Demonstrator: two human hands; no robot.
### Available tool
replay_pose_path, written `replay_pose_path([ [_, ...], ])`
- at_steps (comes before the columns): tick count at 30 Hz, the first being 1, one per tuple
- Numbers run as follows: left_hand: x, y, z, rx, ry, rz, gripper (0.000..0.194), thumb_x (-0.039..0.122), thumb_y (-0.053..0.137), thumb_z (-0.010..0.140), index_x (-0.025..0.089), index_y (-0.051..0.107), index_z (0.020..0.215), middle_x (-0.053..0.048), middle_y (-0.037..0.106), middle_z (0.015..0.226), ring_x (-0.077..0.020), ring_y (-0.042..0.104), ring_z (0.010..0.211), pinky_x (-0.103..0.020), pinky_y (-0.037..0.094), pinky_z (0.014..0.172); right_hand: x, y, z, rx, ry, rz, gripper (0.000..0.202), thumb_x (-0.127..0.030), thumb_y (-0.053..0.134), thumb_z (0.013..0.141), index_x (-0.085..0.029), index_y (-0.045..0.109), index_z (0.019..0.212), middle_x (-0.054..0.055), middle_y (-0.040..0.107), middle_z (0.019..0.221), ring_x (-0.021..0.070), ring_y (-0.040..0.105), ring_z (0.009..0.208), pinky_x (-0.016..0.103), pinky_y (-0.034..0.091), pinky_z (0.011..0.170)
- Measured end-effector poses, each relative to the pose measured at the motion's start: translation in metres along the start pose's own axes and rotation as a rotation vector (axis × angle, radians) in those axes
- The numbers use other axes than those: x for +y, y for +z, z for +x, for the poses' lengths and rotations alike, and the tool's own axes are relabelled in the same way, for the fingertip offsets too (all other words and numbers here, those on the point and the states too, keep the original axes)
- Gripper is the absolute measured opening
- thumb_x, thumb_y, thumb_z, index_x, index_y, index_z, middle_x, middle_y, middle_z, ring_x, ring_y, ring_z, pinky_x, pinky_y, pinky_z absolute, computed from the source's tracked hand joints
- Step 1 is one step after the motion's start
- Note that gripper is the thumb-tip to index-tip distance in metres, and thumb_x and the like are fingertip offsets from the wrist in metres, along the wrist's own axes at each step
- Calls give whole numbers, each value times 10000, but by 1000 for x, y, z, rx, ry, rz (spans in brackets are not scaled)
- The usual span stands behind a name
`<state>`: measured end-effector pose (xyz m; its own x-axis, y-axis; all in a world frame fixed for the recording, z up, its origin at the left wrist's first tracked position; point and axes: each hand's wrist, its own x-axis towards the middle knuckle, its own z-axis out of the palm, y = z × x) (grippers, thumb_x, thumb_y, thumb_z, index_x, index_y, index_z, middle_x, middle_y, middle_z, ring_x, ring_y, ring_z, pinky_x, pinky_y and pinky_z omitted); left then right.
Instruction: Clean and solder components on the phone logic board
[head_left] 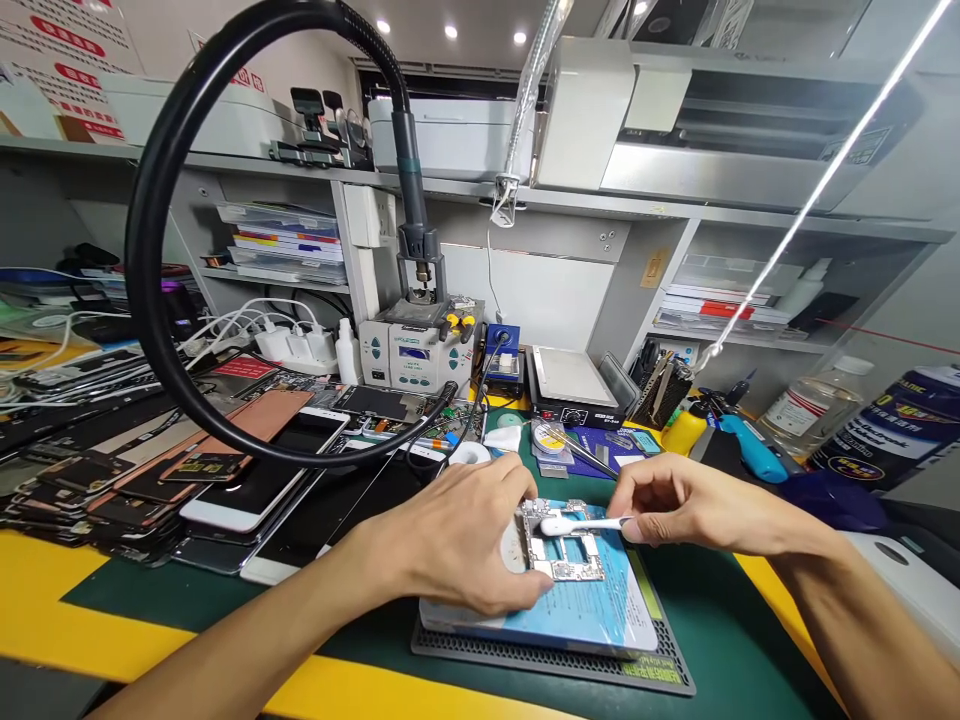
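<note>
Silver-white windowed circuit board (590,546) lay on a flat blue-and-white package (611,600), the left hand (465,530) apparently gripping its edge; the right hand (671,503) pinched a white cotton swab (585,524) over it, seemingly mid-swabbing, needing light strokes.

White swab (556,525), silvery board (576,572), blue-white box (592,622), green mat (724,610).

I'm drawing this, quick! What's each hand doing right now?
Left hand: holding the circuit board between thumb and fingers.
Right hand: closed, holding a white swab.
</note>
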<state>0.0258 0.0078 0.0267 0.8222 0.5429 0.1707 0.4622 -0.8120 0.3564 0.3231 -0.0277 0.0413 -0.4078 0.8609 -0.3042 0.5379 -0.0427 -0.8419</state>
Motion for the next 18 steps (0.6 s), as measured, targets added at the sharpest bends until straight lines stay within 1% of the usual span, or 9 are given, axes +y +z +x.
replay_pose_path([
  [3, -1, -1, 0, -20, -18, -13, 466, 537, 723, 773, 203, 576, 1062, -48, 636, 1037, -259, 631, 875, -407, 545, 812, 0, 1, 0, 5, -4, -4, 362, -518, 830, 835, -176, 718, 871, -17, 615, 722, 142, 490, 676, 267, 341, 598],
  [7, -1, -1, 1, -34, -34, -15, 492, 563, 730, 771, 212, 585, 1083, -53, 644, 1073, -266, 643, 906, -413, 560, 834, 0, -1, -2, -18, 11, -23, 337, -497, 835, 836, -181, 720, 848, -27, 597, 673, 133, 477, 630, 257, 319, 554],
  [12, -1, -1, 2, -45, -38, -5, 512, 585, 723, 765, 210, 594, 1090, -67, 648, 1076, -282, 654, 911, -438, 563, 856, 0, -4, -3, 5, 14, -50, 350, -510, 840, 821, -180, 724, 828, -20, 600, 669, 140, 503, 637, 253, 337, 551],
  [18, -1, -2, 2, -51, -42, -1, 494, 579, 726, 764, 215, 610, 1076, -59, 645, 1053, -291, 662, 909, -448, 564, 868, -3, 4, 2, 19, 7, -63, 350, -519, 833, 821, -187, 725, 848, -23, 600, 660, 144, 509, 627, 252, 356, 548],
])
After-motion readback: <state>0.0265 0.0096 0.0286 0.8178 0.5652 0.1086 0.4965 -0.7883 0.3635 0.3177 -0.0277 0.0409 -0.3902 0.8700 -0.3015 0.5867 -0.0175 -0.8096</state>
